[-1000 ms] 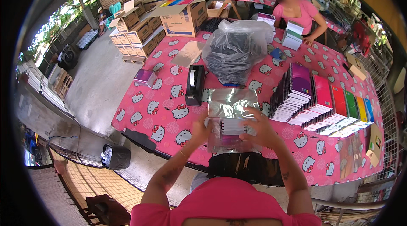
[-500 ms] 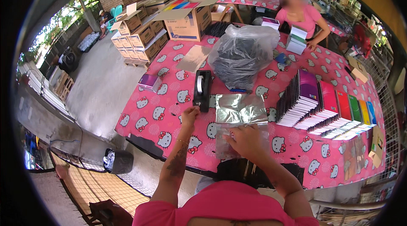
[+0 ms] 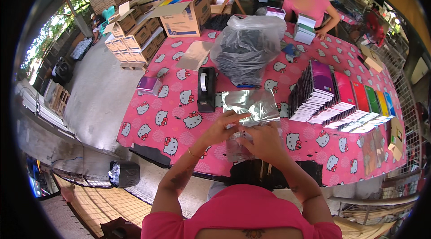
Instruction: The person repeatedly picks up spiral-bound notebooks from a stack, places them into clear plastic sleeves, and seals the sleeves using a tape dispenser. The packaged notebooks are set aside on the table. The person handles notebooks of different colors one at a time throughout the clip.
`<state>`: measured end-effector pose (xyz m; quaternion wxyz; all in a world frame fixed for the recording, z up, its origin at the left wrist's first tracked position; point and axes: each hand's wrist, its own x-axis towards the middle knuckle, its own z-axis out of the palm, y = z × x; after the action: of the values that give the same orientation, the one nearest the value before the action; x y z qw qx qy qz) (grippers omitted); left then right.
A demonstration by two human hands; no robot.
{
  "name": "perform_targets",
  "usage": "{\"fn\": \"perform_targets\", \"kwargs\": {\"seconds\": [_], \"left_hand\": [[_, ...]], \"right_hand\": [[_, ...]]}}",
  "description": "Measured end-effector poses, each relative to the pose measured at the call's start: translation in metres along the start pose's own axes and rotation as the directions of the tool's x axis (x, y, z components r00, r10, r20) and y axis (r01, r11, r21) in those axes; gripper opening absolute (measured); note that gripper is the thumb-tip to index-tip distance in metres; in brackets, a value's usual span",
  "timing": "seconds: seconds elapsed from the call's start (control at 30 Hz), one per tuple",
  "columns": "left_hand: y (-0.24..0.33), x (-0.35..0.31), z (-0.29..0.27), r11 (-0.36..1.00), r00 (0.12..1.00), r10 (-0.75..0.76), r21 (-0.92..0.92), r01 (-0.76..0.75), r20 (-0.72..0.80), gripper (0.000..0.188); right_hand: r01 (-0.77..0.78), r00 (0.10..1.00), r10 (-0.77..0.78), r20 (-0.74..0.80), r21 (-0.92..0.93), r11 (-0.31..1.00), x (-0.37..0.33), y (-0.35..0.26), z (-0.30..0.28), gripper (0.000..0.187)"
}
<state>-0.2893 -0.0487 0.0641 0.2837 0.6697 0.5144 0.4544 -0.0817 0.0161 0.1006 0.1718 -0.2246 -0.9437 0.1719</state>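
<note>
A shiny clear plastic bag [image 3: 250, 103] lies flat on the table in front of me. My left hand [image 3: 221, 129] is over its left edge, index finger reaching forward and the other fingers drawn in. Whatever it pinches is too small to make out. My right hand [image 3: 264, 141] presses on the near half of the bag, thumb and fingers apart. The fingertips of both hands nearly meet. A black tape dispenser [image 3: 206, 97] with a pale roll stands just beyond my left hand.
Spiral notebooks [image 3: 322, 77] in several colours stand in rows at the right. Behind the bag is a large plastic sack of dark material [image 3: 247, 52]. A small purple pack [image 3: 148, 85] lies at left. Cartons [image 3: 182, 19] stand far left; a person in pink [image 3: 310, 8] sits across.
My left hand has left the front of the tape dispenser and moved right, over the plastic bag beside my right hand. My right hand stays on the bag. The whole view has shifted slightly.
</note>
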Motion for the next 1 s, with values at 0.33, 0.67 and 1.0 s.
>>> {"fn": "perform_targets", "kwargs": {"seconds": [0.33,0.67,1.0], "left_hand": [[-0.003,0.024,-0.004,0.963,0.977,0.193,0.173,-0.207,0.092,0.025],[-0.019,0.035,0.064,0.947,0.986,0.098,0.317,-0.051,-0.134,0.059],[-0.024,0.013,0.034,0.788,0.784,-0.536,-0.147,0.598,0.313,0.062]], "right_hand": [[-0.008,0.996,0.041,-0.081,0.374,0.927,-0.048,0.096,0.008,0.066],[0.124,0.99,-0.139,0.013,0.378,0.918,-0.055,0.091,0.051,0.055],[-0.39,0.921,0.181,0.346,0.844,0.368,-0.013,0.131,0.077,0.065]]}}
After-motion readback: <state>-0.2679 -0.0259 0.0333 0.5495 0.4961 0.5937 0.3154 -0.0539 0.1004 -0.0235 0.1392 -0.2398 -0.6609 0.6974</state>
